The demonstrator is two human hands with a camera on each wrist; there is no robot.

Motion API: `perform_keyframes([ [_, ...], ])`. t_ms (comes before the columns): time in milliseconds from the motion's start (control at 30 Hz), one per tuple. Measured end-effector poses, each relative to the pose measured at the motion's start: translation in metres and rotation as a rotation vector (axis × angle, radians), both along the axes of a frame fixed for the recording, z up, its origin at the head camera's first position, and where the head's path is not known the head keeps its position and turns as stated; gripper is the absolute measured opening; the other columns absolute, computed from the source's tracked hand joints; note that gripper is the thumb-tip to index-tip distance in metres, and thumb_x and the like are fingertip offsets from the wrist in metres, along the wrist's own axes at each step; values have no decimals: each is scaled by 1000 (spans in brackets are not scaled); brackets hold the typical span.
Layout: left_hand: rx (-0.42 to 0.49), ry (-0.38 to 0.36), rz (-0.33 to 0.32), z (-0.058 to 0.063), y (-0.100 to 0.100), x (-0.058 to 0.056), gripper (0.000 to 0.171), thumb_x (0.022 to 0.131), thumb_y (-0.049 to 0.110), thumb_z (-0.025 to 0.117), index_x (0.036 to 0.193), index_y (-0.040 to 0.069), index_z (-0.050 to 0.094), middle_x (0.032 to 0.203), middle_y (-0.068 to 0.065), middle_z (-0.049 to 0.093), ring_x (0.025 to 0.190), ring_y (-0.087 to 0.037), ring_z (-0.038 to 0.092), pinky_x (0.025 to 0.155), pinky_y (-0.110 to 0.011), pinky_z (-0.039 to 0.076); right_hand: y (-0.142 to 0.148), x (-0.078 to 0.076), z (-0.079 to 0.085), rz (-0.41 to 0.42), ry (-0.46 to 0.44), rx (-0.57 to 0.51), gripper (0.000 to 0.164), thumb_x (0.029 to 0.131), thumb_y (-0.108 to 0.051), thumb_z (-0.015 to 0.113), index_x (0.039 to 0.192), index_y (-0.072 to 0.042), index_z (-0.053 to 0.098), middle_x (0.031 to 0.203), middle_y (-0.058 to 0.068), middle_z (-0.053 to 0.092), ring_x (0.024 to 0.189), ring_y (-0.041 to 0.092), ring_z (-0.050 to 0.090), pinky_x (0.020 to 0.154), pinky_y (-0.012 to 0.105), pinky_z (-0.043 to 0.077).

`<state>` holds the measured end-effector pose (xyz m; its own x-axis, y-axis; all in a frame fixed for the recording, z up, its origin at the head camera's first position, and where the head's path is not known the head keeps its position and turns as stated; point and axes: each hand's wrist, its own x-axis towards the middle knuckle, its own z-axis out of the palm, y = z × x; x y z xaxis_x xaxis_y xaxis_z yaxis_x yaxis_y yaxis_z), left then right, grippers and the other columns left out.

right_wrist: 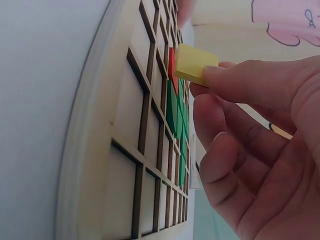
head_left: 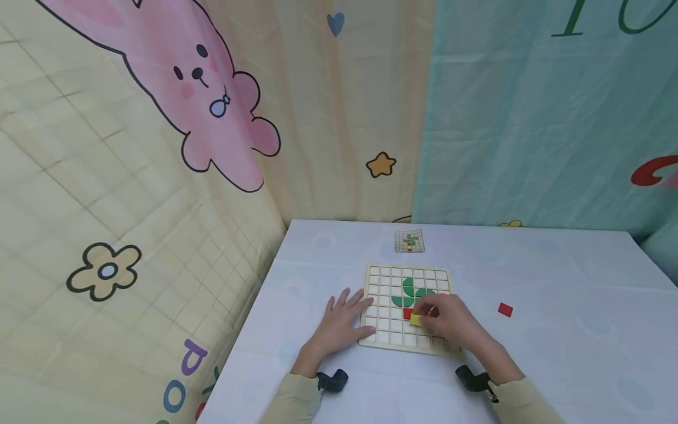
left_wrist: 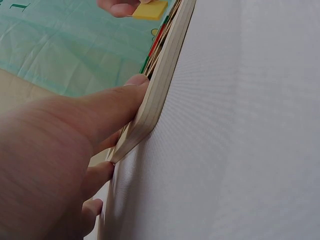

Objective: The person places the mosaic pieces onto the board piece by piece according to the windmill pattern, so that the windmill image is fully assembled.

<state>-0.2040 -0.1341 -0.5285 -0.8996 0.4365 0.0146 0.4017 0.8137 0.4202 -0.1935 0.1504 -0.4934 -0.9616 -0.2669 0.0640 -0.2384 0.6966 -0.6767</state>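
My right hand (head_left: 450,318) pinches a yellow square tile (right_wrist: 195,64) between thumb and fingertips, just over the wooden grid board (head_left: 384,338). A red tile (head_left: 407,314) sits in a cell of the board, right beside the yellow one in the head view. Several green rounded tiles (head_left: 402,301) form leaf shapes in the cells behind it. My left hand (head_left: 339,327) lies with fingers spread at the board's left edge. In the left wrist view its thumb (left_wrist: 117,107) rests on the board's rim.
A loose red tile (head_left: 505,310) lies on the white table (head_left: 572,353) to the right of the board. Behind the board is a small card (head_left: 409,241) printed with a grid and a flower-like pattern. Patterned curtains (head_left: 339,118) stand at the table's back and left.
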Motion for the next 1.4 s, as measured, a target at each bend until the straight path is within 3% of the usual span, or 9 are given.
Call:
perform_keyframes([
  [467, -1, 1, -3, -1, 0, -1, 70, 93, 60, 60, 153, 27, 45, 164, 0, 29, 153, -32, 13, 119, -61, 8, -12, 0, -9, 3, -47, -3, 21, 85, -8, 81, 85, -28, 73, 80, -13, 63, 76, 13, 56, 68, 27, 51],
  [1400, 9, -4, 1, -4, -1, -1, 71, 93, 61, 60, 154, 28, 44, 165, 2, 28, 153, -31, 11, 119, -61, 7, -12, 3, -10, 58, -12, 11, 20, 83, -8, 82, 87, -26, 74, 83, -13, 63, 75, 12, 55, 66, 26, 50],
])
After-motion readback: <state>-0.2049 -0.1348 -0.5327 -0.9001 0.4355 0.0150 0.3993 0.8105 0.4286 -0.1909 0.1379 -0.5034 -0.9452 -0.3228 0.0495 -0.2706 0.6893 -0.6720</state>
